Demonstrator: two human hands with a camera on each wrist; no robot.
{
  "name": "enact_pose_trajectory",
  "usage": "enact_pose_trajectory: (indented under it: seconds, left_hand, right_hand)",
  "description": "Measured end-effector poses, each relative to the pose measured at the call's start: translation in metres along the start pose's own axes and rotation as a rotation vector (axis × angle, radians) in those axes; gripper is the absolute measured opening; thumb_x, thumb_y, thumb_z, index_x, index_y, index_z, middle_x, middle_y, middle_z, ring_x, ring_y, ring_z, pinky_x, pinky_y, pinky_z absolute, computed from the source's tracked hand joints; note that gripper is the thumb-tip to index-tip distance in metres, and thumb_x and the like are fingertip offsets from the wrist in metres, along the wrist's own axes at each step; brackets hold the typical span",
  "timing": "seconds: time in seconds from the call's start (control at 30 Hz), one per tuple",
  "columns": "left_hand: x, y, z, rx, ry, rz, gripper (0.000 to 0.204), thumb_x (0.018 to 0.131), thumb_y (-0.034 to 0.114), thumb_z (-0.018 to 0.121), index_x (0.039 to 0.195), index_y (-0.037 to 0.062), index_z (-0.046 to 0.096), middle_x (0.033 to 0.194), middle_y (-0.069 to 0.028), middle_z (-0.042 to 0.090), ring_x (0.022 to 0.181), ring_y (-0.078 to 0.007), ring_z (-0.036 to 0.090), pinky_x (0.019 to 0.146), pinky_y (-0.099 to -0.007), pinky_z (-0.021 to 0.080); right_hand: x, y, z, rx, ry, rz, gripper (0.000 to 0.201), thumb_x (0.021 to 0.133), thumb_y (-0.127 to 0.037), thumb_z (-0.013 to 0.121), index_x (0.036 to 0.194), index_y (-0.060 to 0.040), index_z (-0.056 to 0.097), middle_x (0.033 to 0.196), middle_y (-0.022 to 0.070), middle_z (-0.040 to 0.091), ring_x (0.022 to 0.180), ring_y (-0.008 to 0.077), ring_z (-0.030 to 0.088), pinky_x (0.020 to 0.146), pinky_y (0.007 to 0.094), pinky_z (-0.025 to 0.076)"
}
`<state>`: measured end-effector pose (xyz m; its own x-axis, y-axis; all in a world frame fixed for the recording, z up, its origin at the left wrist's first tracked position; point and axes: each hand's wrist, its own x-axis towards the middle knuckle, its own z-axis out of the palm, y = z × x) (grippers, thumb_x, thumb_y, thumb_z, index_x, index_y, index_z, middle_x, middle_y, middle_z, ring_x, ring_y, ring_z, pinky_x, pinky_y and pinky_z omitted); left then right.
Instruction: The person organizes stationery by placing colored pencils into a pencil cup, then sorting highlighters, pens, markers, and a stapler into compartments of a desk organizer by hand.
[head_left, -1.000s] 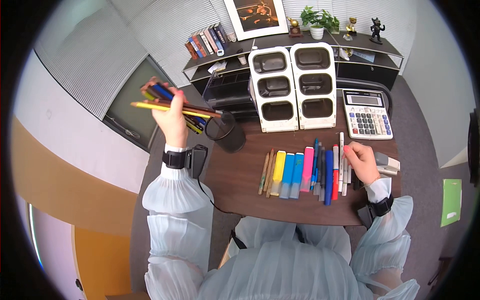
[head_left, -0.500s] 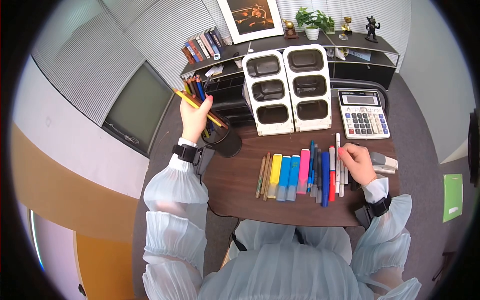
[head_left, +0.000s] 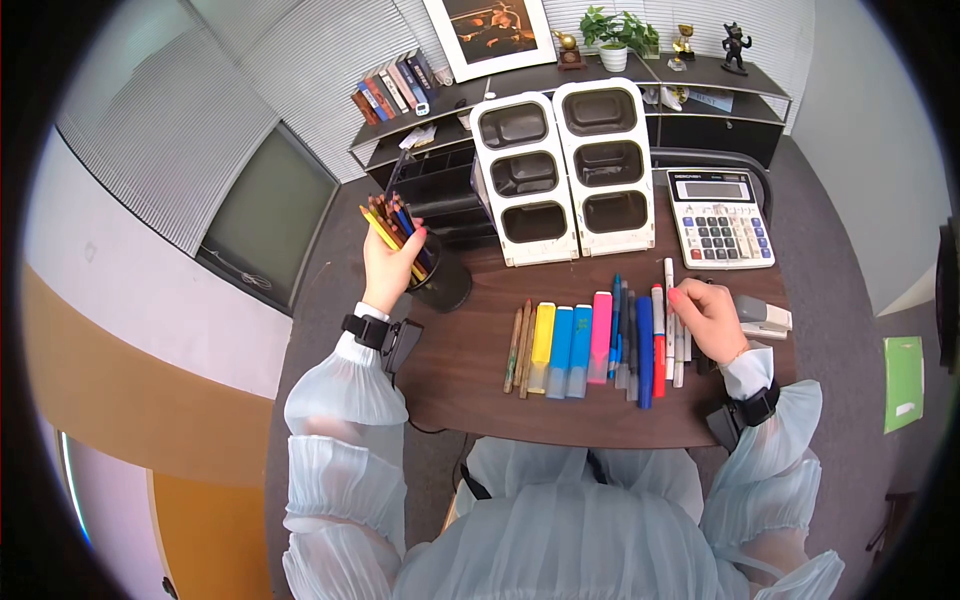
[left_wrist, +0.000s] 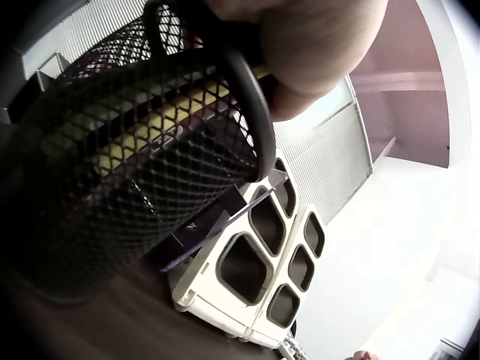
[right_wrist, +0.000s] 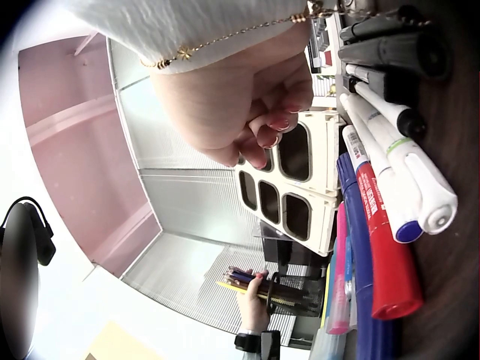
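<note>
The left hand [head_left: 388,268] grips a bunch of coloured pencils [head_left: 393,222] at the mouth of the black mesh pen cup [head_left: 447,285]. Their lower ends are inside the cup, and yellow pencil shafts show through the mesh [left_wrist: 142,135] in the left wrist view. Over the right end of the pen row hovers the right hand [head_left: 708,318], fingers loosely curled, holding nothing in the right wrist view. Beneath and beside it lie white markers [right_wrist: 427,187], a red marker [right_wrist: 390,262] and a blue marker [head_left: 645,350]. Farther left are highlighters [head_left: 541,350] and brown pencils [head_left: 518,350].
Behind the row stands a white two-column rack [head_left: 577,245] with dark compartments. A calculator [head_left: 722,225] and a stapler [head_left: 765,316] are at the right of the brown table [head_left: 470,400]. A black organizer [head_left: 435,190] stands behind the cup.
The left hand has brought the pencils from the upper left down to the cup, and their lower ends have gone into it. The right hand has stayed almost in place.
</note>
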<state>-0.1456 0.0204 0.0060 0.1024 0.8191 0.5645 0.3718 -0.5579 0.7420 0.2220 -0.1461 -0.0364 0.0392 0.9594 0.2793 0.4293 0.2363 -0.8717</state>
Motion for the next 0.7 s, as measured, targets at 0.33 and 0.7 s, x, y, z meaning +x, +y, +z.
enact_pose_trajectory:
  seconds: [0.33, 0.7]
  left_hand:
    - [-0.007, -0.002, -0.017, 0.249, 0.039, -0.006, 0.025, 0.07, 0.011, 0.068, 0.087, -0.002, 0.056, 0.077, -0.0046, 0.061, 0.069, -0.0121, 0.057, 0.065, -0.0263, 0.046]
    - [-0.04, -0.017, -0.009, -0.402, 0.172, -0.328, 0.04, 0.084, 0.018, 0.057, 0.116, -0.0013, 0.044, 0.105, -0.0048, 0.054, 0.095, -0.0121, 0.05, 0.083, -0.0255, 0.039]
  right_hand:
    - [0.0, 0.0, 0.0, -0.004, -0.005, 0.023, 0.029, 0.085, -0.023, 0.054, 0.067, -0.0003, 0.056, 0.046, 0.0016, 0.042, 0.045, 0.0056, 0.037, 0.043, 0.0227, 0.031]
    - [0.0, -0.003, 0.001, -0.017, -0.007, 0.032, 0.028, 0.085, -0.022, 0.054, 0.067, -0.001, 0.056, 0.047, 0.0013, 0.043, 0.045, 0.0055, 0.036, 0.043, 0.0224, 0.03]
